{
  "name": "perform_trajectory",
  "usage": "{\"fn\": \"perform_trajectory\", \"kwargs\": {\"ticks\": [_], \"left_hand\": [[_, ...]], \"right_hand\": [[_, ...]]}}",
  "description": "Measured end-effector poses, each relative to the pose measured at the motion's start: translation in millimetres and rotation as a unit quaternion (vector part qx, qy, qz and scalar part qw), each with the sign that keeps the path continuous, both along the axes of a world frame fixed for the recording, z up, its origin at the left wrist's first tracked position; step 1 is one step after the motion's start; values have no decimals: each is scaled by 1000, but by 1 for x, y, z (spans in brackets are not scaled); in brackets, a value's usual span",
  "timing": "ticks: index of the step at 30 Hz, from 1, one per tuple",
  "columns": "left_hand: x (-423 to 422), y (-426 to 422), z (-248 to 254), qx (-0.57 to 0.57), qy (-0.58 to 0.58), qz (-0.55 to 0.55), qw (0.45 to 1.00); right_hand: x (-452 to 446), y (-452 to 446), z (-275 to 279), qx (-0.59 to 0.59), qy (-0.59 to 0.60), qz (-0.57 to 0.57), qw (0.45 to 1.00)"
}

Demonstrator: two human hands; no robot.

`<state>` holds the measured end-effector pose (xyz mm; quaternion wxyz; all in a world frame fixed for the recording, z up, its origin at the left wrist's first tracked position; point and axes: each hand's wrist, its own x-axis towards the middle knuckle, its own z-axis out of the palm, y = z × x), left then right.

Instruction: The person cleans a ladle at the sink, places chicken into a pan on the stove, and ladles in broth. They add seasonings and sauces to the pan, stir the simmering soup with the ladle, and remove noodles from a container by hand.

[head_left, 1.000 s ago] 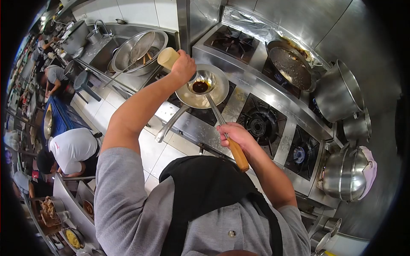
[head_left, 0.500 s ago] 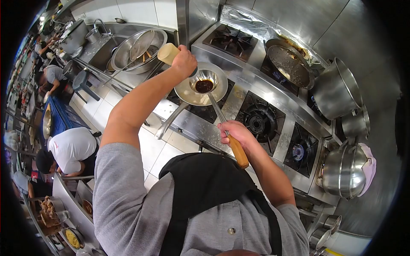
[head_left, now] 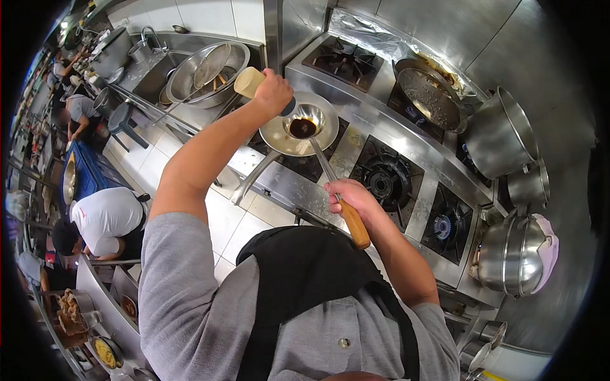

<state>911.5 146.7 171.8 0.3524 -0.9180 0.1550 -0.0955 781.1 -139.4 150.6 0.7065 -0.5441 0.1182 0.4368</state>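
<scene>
My left hand (head_left: 273, 94) is wrapped round a pale yellow bottle (head_left: 248, 82). The bottle is tilted, its dark end pointing down beside a metal ladle (head_left: 330, 170). Dark liquid (head_left: 302, 128) lies in the bowl of the ladle; whether any is flowing from the bottle I cannot make out. My right hand (head_left: 351, 197) grips the ladle near where its metal shaft meets the wooden handle. Under the ladle's bowl sits a wide metal pan (head_left: 279, 135) on the stove, its long handle angled toward the lower left.
Right of the pan is a bare burner (head_left: 382, 183), then one with a blue flame (head_left: 443, 227). A dark wok (head_left: 432, 101) and a large pot (head_left: 499, 136) stand behind. Bowls (head_left: 203, 95) sit by the sink. A person in white (head_left: 109, 219) bends at the left.
My left hand has shifted very slightly, and more of the bottle's dark end shows. The ladle and my right hand stay almost where they were.
</scene>
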Motion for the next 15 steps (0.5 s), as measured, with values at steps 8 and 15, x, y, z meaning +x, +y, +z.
{"fn": "perform_trajectory", "kwargs": {"ticks": [8, 15], "left_hand": [[3, -5, 5, 18, 42, 15, 999], [7, -4, 2, 6, 37, 19, 999]], "right_hand": [[2, -5, -7, 3, -10, 3, 1000], [3, -7, -8, 9, -5, 1, 1000]]}}
